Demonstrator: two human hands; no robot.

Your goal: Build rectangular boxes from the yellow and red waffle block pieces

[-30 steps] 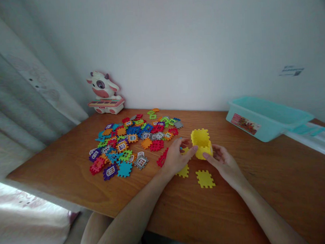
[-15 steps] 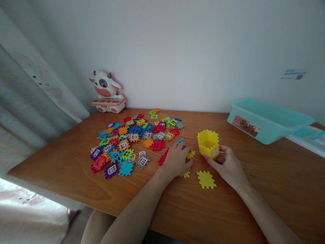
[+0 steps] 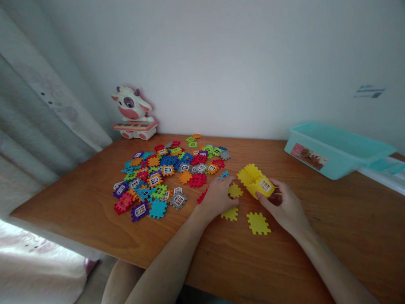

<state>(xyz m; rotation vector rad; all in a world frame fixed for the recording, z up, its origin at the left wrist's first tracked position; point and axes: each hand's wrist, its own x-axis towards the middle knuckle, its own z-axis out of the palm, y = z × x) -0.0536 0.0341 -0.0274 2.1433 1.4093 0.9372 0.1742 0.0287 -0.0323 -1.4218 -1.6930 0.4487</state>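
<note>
In my right hand [image 3: 286, 206] is a box of joined yellow toothed panels [image 3: 253, 179] with a white window on one side. It leans to the left, its open end facing up and left. My left hand [image 3: 218, 198] rests low over the table, thumb and fingers apart, beside a flat yellow square panel [image 3: 235, 190]. A second yellow panel [image 3: 230, 214] lies just below its thumb, and a third yellow panel [image 3: 258, 223] lies between the two hands. Part of a red panel [image 3: 201, 195] pokes out behind the left hand.
A spread of colourful toothed panels [image 3: 168, 160], some with white windows, covers the table's left half. Behind it stands a cow-shaped toy keyboard [image 3: 134, 114]. A turquoise bin [image 3: 338, 149] is at the back right, its clear lid [image 3: 392, 178] next to it. A curtain [image 3: 38, 109] hangs at left.
The yellow box has tipped from upright to leaning left in my right hand. My left hand has shifted slightly left, uncovering more of the yellow panels beside it.
</note>
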